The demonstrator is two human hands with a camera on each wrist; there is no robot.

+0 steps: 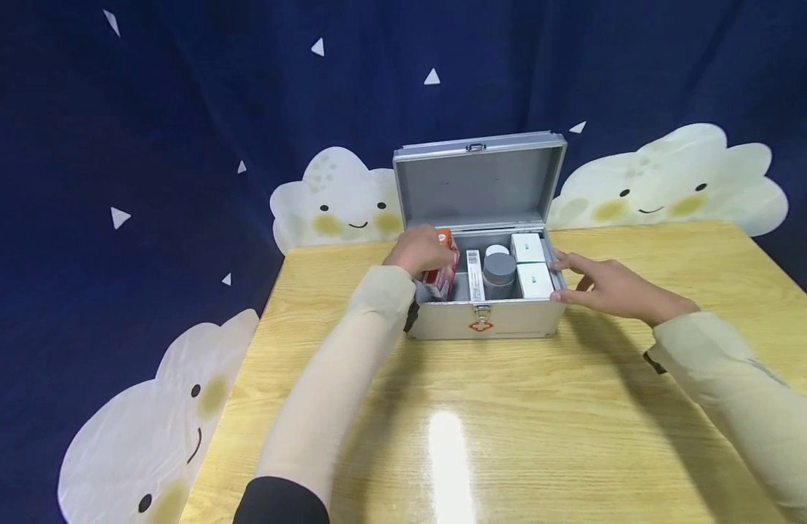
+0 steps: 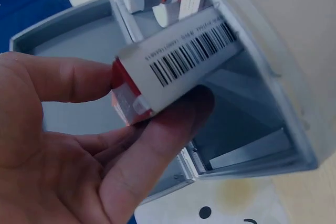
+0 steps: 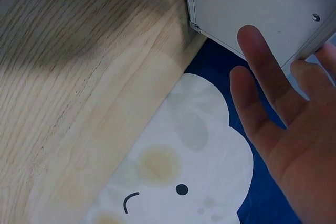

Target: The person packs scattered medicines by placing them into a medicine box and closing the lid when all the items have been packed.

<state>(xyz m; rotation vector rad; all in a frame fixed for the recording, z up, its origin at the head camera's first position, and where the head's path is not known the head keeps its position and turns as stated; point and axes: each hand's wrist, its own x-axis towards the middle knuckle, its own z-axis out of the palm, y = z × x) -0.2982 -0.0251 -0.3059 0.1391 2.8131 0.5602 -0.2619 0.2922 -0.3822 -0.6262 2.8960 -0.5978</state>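
A silver metal first-aid case (image 1: 436, 322) with a red cross on its front stands on the table, its lid (image 1: 475, 185) raised. My left hand (image 1: 412, 251) pinches a red and white medicine box (image 2: 178, 59) between thumb and fingers, at the case's left part. In the left wrist view its white barcode side shows, and its far end dips inside the case. Fingertips of my right hand (image 1: 602, 287) touch the case's right rim, thumb at the front corner. In the right wrist view two of its fingers stretch out loosely beside the case's side wall (image 3: 252, 9).
Inside the case stand a narrow white box (image 1: 475, 275), a grey-lidded bottle (image 1: 499, 271), a white-capped bottle (image 1: 497, 249) and two white boxes (image 1: 534, 280) at the right. The wooden table (image 1: 541, 422) ends at a dark blue curtain (image 1: 246, 87) with cloud cut-outs.
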